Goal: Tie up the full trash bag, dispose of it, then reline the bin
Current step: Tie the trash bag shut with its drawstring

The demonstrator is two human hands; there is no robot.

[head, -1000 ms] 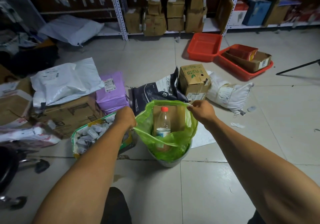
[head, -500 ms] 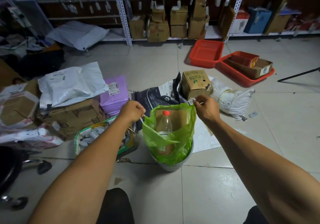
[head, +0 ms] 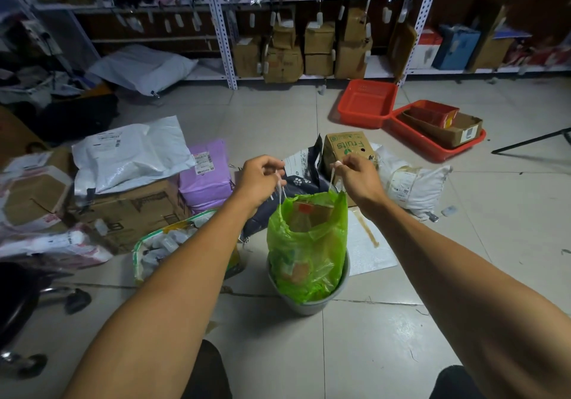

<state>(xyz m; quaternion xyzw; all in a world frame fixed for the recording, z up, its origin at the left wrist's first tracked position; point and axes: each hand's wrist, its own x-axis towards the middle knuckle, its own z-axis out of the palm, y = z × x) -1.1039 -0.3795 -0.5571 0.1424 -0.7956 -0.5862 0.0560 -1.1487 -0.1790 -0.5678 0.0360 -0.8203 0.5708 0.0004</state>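
Green translucent trash bag (head: 309, 244) standing in a grey bin (head: 309, 304) on the tiled floor (head: 386, 352), neck gathered narrow and pulled up above the rim. Inside, dimly through the plastic: a clear bottle with a red cap (head: 304, 210) and a piece of brown cardboard (head: 321, 213) behind it. 2 white drawstrings (head: 281, 193) rising from the bag's mouth, 1 to each side. Left hand (head: 261, 177) fingers curled, pinching the left string just above the bag's left corner. Right hand (head: 357, 176) likewise curled round the right string, thumb and forefinger closed on it — string taut down to the bag's right corner. Both hands raised over the bag, apart from each other, forearms reaching in from the bottom of the view. Bag bottom still inside the bin. Around it: a Fruits carton (head: 347, 148) just behind the right hand, a dark paw-print pouch (head: 296, 182) between the hands, a purple mailer (head: 205, 176) and white mailers (head: 129, 154) on cartons to the left, a clear zip bag of small items (head: 167, 244) beside the bin. Red trays (head: 367, 101) farther back near metal shelving (head: 222, 27) stacked with boxes.
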